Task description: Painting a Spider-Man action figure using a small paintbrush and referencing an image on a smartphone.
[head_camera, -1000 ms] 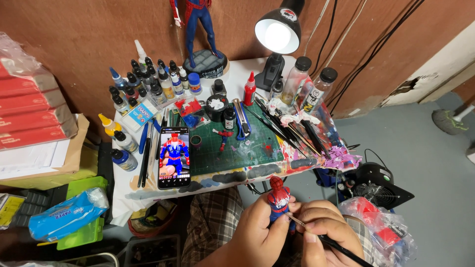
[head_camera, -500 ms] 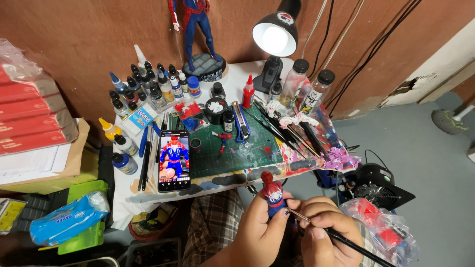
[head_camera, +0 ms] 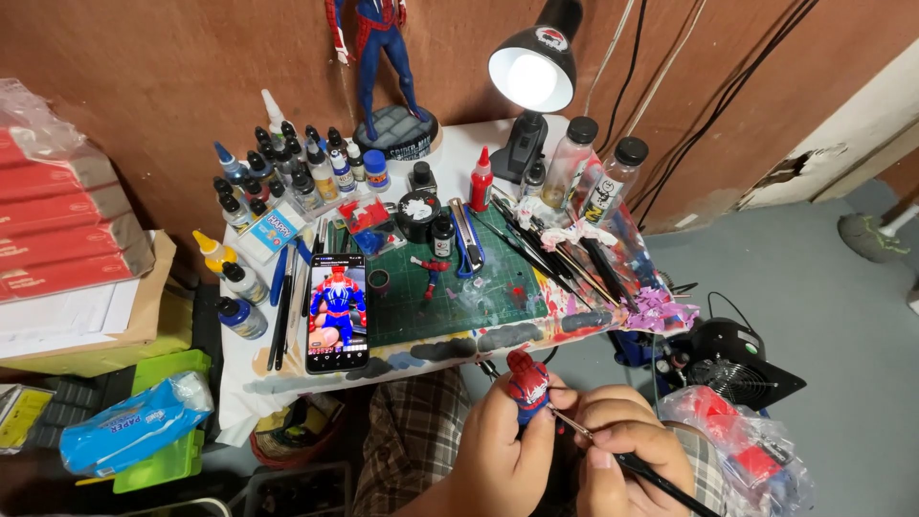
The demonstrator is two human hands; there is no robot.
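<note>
The left hand (head_camera: 498,450) is closed round a small red-and-blue figure (head_camera: 527,383), upright, head toward the desk. Just beside it, the right hand (head_camera: 627,460) pinches a thin brush (head_camera: 632,464); its shaft slants down to the right, tip touching the figure's right side. Beyond lie a green mat (head_camera: 459,302) and a phone (head_camera: 337,311), then paint bottles (head_camera: 287,172) and a lit lamp (head_camera: 531,67).

Lit phone screen (head_camera: 337,313) on green mat (head_camera: 479,302)
</note>
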